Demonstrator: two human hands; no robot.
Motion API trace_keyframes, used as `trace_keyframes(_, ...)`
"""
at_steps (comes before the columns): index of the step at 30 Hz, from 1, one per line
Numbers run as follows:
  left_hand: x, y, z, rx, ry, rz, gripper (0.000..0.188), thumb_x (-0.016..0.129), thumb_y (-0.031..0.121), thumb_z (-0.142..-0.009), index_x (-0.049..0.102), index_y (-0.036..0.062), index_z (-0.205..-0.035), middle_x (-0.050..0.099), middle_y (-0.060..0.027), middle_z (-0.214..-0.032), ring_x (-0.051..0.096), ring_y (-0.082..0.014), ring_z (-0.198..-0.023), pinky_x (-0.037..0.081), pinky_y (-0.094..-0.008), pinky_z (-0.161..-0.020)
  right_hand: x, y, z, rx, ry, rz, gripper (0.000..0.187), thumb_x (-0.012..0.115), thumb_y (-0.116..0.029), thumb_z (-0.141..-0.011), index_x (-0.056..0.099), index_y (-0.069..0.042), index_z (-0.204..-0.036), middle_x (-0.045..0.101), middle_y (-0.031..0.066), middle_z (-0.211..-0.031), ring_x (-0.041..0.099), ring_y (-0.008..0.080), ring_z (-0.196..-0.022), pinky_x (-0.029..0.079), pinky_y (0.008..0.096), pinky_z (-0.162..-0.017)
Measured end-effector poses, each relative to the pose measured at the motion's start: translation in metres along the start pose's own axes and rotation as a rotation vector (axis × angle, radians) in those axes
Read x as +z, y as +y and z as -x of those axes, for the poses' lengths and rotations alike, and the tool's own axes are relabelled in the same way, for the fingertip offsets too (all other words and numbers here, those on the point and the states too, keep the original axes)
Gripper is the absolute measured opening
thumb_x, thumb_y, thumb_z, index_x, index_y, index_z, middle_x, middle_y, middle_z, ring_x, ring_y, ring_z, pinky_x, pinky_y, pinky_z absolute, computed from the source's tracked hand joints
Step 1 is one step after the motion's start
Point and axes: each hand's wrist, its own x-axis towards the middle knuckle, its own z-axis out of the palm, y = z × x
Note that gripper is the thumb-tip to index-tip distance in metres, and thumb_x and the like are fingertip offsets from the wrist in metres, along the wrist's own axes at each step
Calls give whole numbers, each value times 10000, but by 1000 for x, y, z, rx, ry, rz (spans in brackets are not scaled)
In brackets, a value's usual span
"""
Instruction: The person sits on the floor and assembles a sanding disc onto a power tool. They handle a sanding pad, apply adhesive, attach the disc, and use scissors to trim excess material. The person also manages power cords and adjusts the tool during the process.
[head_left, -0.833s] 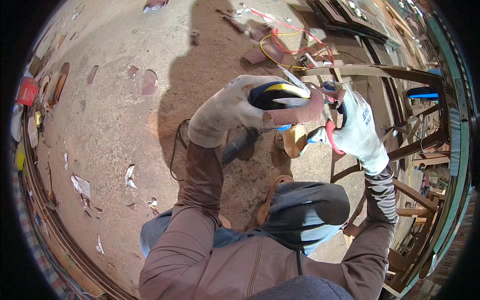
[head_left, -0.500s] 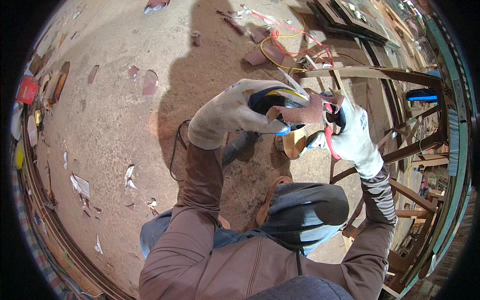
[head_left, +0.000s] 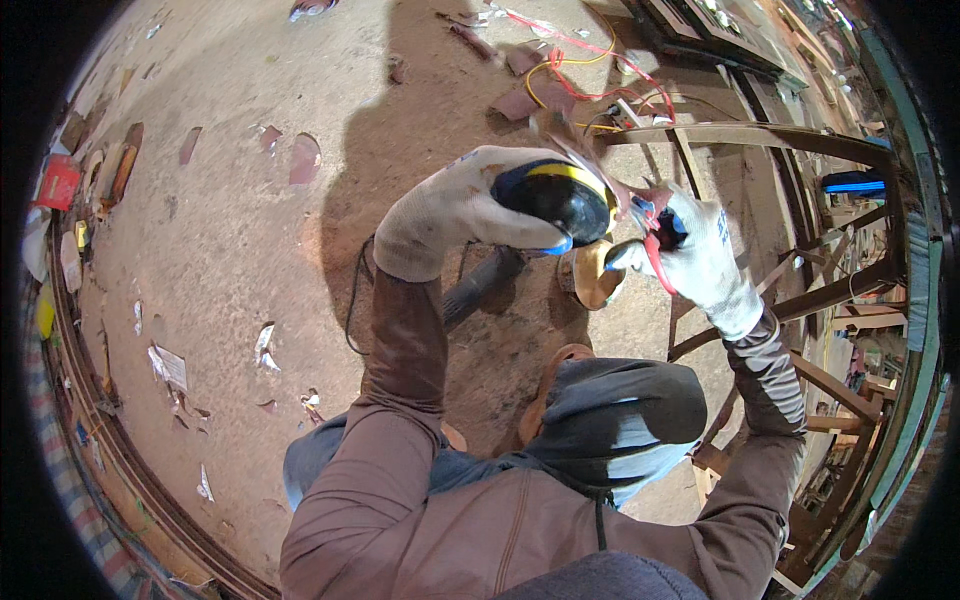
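My gloved left hand [head_left: 440,205] is closed around a round black pad [head_left: 565,203] with a yellow rim, held up in front of me. A brownish-red piece of sandpaper [head_left: 562,135], smeared by motion, sticks out beyond the pad's far edge. My gloved right hand [head_left: 712,265] is closed on a pair of scissors with red handles [head_left: 656,262]. Their blades point toward the pad's right edge and are partly hidden by the sandpaper. Below the hands, a dark grey cylindrical tool body [head_left: 484,286] lies on the floor beside a tan rounded thing [head_left: 597,275].
Wooden frames [head_left: 790,140] stand close on the right. Red and yellow cords [head_left: 560,65] run to a power strip [head_left: 627,113] ahead. Sandpaper scraps [head_left: 305,158] and torn paper litter the concrete floor. A red box [head_left: 60,182] sits at far left.
The pad has turned so its black face shows more. The sandpaper has swung up and away from between the hands. My right hand keeps hold of the scissors.
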Motion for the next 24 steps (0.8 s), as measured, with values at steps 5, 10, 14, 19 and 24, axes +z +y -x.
trace_keyframes(5,-19,-32,6,-134,228,-16,492,856,148,-798,677,52,-1246,737,-53,-1093,691,-120,-978,566,-283,-869,19,8,-44,-3,114,267,487,891,-429,-711,615,-133,-982,645,117,-719,657,348,-657,506,429,-603)
trace_keyframes(10,-42,-30,42,-153,355,-146,472,821,86,-824,656,9,-1259,729,-75,-1119,695,-159,-1025,568,-315,-925,60,19,-83,0,-11,80,456,861,-399,-739,634,-108,-1006,666,130,-766,680,349,-735,513,440,-645)
trace_keyframes(14,-47,-34,58,-85,429,51,558,839,13,-750,640,-10,-1271,720,-74,-1122,689,-159,-1030,556,-325,-949,62,6,-86,-92,-86,95,440,847,-360,-770,590,-121,-1035,666,118,-803,678,359,-787,521,432,-681)
trace_keyframes(19,-48,-25,56,-140,318,-22,542,859,57,-718,654,0,-1217,719,-54,-1102,672,-138,-1007,541,-297,-921,58,1,-78,-251,-180,41,684,890,-310,-722,529,-11,-1220,603,201,-1191,606,383,-1137,486,435,-965)
trace_keyframes(24,-42,-16,54,-80,265,102,544,833,51,-717,647,20,-1227,718,-41,-1094,664,-122,-1004,534,-283,-912,49,2,-67,-287,-162,113,774,836,-189,-757,463,-33,-1418,601,187,-1284,597,379,-1151,477,437,-986)
